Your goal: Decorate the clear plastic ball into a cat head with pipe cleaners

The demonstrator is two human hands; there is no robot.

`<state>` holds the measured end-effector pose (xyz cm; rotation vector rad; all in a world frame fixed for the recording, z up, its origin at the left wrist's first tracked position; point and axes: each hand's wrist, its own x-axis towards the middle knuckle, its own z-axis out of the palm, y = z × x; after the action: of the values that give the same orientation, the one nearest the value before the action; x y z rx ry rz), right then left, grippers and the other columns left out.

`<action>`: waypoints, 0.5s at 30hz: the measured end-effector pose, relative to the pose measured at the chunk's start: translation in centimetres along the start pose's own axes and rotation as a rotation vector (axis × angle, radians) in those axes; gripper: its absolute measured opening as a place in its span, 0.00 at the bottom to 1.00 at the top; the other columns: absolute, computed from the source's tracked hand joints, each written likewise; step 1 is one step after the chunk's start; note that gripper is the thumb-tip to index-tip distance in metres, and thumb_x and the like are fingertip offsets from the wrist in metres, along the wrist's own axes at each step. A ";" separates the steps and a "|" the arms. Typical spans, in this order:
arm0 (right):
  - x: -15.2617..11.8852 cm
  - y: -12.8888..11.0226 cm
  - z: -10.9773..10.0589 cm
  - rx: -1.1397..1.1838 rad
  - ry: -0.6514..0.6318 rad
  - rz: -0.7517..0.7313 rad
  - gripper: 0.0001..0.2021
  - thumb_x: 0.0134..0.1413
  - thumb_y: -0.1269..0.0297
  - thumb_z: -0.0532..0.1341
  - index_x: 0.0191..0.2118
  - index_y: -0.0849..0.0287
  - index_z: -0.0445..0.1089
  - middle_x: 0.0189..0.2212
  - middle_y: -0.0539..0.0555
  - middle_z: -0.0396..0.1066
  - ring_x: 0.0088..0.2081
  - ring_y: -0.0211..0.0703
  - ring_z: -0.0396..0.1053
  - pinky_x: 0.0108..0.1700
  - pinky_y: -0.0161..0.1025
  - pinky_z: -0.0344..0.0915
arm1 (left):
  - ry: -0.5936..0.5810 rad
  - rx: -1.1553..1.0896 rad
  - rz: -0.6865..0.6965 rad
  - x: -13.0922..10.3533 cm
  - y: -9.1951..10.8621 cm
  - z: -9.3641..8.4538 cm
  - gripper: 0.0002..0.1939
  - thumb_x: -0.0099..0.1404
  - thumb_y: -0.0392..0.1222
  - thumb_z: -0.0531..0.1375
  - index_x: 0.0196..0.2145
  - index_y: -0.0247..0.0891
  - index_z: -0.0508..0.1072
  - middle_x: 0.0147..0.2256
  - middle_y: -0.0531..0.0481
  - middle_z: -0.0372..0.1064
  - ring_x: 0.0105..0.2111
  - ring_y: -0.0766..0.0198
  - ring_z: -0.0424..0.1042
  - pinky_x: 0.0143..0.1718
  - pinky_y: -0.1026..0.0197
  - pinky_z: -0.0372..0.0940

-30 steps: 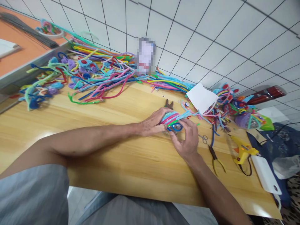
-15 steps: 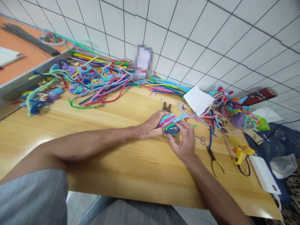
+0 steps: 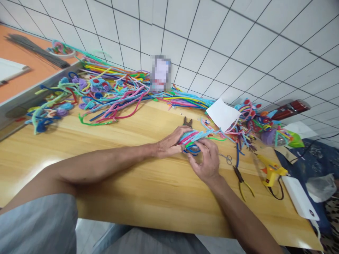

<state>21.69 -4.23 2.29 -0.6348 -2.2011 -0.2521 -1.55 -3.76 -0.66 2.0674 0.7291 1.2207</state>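
Between my hands, over the middle of the table, is a small craft piece (image 3: pixel 190 137) wrapped in light blue, pink, green and dark blue pipe cleaners. My left hand (image 3: pixel 173 143) closes round its left side, thumb at the front. At its right side, the fingers and thumb of my right hand (image 3: pixel 206 158) pinch its edge; the exact strand under the fingertips is hidden. A green pipe cleaner (image 3: pixel 218 138) sticks out to the right, above my right hand. Just behind the piece lie dark-jawed pliers (image 3: pixel 188 122), their handles mostly hidden.
Heaps of pipe cleaners (image 3: pixel 113 102) lie along the tiled wall, where a blurred phone (image 3: pixel 161 74) leans. A white paper (image 3: pixel 224 114) covers some strands. To the right are scissors (image 3: pixel 228 159), yellow-handled pliers (image 3: pixel 242 183), a yellow glue gun (image 3: pixel 271 171) and a white power strip (image 3: pixel 299 197).
The craft piece has tilted in my hands, so less of its blue-ringed front shows. More of the green pipe cleaner now extends to the right. Both hands keep their grip, nearly in place.
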 end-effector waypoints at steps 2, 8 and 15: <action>-0.1 -0.2 0.0 0.001 -0.003 -0.006 0.28 0.65 0.63 0.68 0.67 0.54 0.65 0.54 0.64 0.75 0.56 0.59 0.75 0.57 0.58 0.76 | 0.012 -0.019 -0.053 0.1 0.5 -0.1 0.34 0.76 0.60 0.58 0.70 0.38 0.57 0.69 0.29 0.58 0.72 0.39 0.59 0.74 0.31 0.58; -0.2 -0.2 -0.2 0.046 -0.021 0.016 0.28 0.65 0.61 0.68 0.68 0.53 0.65 0.55 0.64 0.74 0.57 0.60 0.75 0.57 0.60 0.76 | 0.040 -0.086 -0.195 0.1 1.1 0.1 0.32 0.77 0.62 0.59 0.68 0.42 0.59 0.67 0.35 0.62 0.70 0.44 0.64 0.73 0.35 0.61; -0.4 0.1 -0.3 0.050 -0.027 0.058 0.28 0.67 0.59 0.68 0.69 0.54 0.63 0.57 0.65 0.74 0.57 0.61 0.75 0.57 0.60 0.76 | 0.047 -0.081 -0.222 -0.2 1.4 0.2 0.34 0.77 0.62 0.57 0.70 0.41 0.57 0.69 0.34 0.59 0.71 0.44 0.61 0.73 0.35 0.59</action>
<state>22.13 -4.38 2.19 -0.6764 -2.2042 -0.1592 -1.25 -4.91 0.21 1.8433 0.8897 1.1567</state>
